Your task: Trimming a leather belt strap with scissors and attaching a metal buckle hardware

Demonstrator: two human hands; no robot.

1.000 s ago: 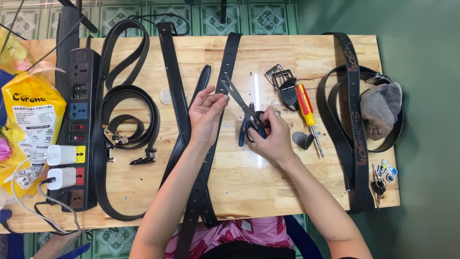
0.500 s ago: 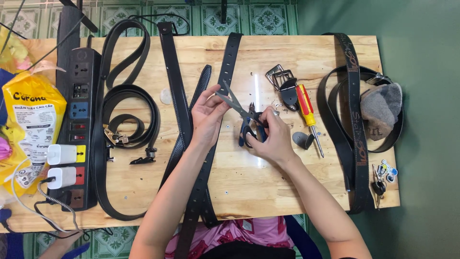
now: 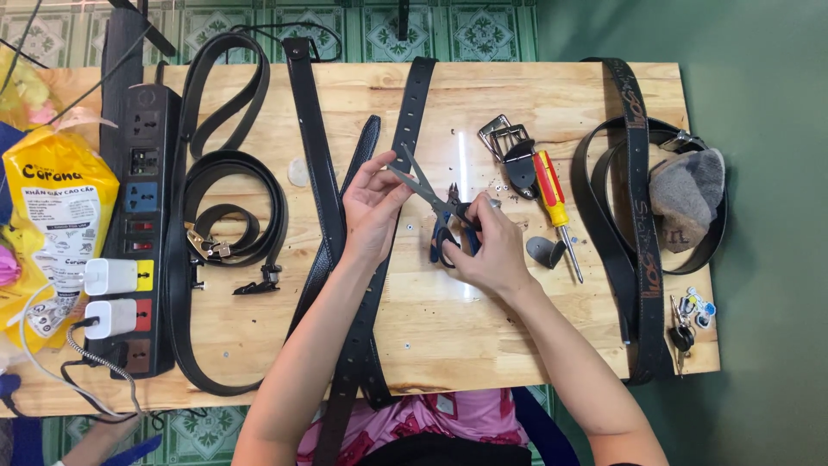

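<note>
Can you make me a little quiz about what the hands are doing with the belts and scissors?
1. Which hand holds the scissors?
2. True or false: the scissors' blades are open.
3. What lies just right of the buckle: A) a hammer, B) a red and yellow screwdriver, C) a spoon?

Key
1. The right hand; the left hand pinches the holed belt by the blades.
2. True.
3. B.
</note>
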